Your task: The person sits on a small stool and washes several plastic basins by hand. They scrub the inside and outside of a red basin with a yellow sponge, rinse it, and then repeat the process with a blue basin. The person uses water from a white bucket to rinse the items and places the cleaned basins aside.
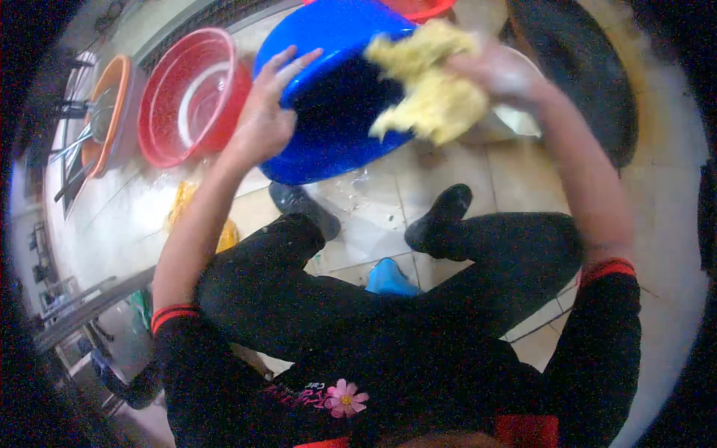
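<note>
A large blue plastic basin (336,151) stands tilted before me, its dark hollow partly hidden by my hands. Its left rim is held by my left hand (268,115), with fingers spread over the edge. My right hand (496,70) grips a crumpled yellow cloth (442,103) in front of the basin's right side. Both the cloth and the hand are blurred. White suds show on the back of the right hand. Whether the cloth touches the basin, I cannot tell.
A red plastic basin (196,106) tilts at the left, near an orange-rimmed tub (115,123) with metal utensils. Behind my left forearm lies a yellow plastic-looking item (227,235). A big dark round vessel (588,84) stands right. Small scraps and wetness mark the tiled floor (364,207).
</note>
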`<action>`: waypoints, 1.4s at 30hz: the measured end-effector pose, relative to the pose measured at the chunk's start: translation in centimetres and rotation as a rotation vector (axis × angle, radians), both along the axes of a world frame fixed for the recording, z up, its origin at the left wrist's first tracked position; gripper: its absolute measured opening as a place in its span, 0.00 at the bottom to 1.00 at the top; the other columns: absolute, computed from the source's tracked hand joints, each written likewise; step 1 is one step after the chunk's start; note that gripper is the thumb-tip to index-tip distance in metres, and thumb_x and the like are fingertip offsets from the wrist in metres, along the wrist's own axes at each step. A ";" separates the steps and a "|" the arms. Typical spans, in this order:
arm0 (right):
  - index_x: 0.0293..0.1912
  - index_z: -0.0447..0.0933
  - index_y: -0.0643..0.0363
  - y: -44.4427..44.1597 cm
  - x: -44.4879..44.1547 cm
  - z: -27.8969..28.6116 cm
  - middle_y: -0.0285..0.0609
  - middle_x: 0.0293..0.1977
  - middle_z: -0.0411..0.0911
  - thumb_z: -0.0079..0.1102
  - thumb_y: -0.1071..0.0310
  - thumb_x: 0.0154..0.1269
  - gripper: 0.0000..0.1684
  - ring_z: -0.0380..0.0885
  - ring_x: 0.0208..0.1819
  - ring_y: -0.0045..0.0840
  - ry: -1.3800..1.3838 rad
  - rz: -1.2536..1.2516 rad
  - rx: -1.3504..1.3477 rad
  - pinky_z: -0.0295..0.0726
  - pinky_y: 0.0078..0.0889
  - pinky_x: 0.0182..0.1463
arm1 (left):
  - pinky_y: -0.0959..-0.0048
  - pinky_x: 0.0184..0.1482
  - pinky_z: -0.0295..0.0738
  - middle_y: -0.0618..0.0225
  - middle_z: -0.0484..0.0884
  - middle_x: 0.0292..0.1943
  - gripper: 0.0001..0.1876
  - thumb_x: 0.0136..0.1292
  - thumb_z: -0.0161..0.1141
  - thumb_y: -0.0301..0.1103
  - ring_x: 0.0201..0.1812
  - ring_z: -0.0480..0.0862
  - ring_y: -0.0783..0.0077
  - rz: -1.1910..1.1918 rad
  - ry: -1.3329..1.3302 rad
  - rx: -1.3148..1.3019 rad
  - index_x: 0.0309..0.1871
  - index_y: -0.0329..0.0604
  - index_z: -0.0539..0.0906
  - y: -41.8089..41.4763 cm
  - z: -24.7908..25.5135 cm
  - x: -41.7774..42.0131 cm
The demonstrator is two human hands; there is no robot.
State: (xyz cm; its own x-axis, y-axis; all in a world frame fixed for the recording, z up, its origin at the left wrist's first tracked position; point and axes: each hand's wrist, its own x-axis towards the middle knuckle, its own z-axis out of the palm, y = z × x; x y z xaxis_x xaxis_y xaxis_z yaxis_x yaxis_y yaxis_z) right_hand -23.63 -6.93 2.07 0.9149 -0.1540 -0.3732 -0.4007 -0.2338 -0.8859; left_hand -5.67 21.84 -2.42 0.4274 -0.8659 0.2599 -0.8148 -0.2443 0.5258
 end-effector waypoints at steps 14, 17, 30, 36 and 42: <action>0.57 0.77 0.60 9.1 8.2 -33.3 0.48 0.53 0.80 0.55 0.67 0.63 0.22 0.78 0.51 0.33 -0.071 0.199 -1.022 0.77 0.40 0.57 | 0.45 0.74 0.51 0.43 0.64 0.70 0.45 0.44 0.55 0.12 0.70 0.61 0.28 0.155 0.045 0.029 0.69 0.64 0.73 0.3 -0.3 -3.4; 0.57 0.77 0.60 0.2 5.2 -32.8 0.48 0.53 0.79 0.55 0.67 0.63 0.22 0.78 0.51 0.33 0.113 0.093 -1.135 0.77 0.40 0.57 | 0.45 0.75 0.49 0.42 0.64 0.70 0.46 0.42 0.52 0.09 0.70 0.62 0.33 0.062 0.078 -0.058 0.68 0.62 0.74 -0.8 -1.5 -2.3; 0.57 0.76 0.60 17.3 13.7 -33.6 0.49 0.54 0.79 0.55 0.65 0.64 0.22 0.78 0.52 0.35 -0.176 0.243 -0.891 0.76 0.41 0.58 | 0.55 0.74 0.56 0.51 0.68 0.70 0.39 0.45 0.52 0.15 0.74 0.62 0.46 0.088 -0.023 0.064 0.67 0.48 0.74 -0.8 0.0 -0.8; 0.57 0.76 0.59 -1.9 4.2 -33.0 0.49 0.54 0.79 0.55 0.65 0.64 0.23 0.78 0.52 0.35 0.123 0.103 -1.122 0.76 0.42 0.58 | 0.56 0.72 0.62 0.47 0.71 0.67 0.43 0.43 0.49 0.10 0.70 0.66 0.41 0.083 -0.069 0.026 0.68 0.52 0.73 -1.0 1.2 -0.2; 0.57 0.76 0.59 5.9 9.8 -34.1 0.49 0.54 0.79 0.54 0.64 0.64 0.23 0.77 0.52 0.36 0.109 0.076 -1.028 0.75 0.42 0.59 | 0.58 0.72 0.62 0.47 0.72 0.66 0.42 0.44 0.46 0.09 0.71 0.67 0.46 0.134 0.043 -0.163 0.67 0.48 0.75 -0.6 -3.4 1.5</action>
State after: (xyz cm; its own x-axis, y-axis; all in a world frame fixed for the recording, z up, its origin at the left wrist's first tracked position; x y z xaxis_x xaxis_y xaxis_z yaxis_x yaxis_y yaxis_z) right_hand -13.84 -1.06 -32.06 0.9047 -0.3881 -0.1757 -0.4191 -0.8848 -0.2038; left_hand -4.17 21.28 -5.82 0.5498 -0.7487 0.3704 -0.7564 -0.2581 0.6010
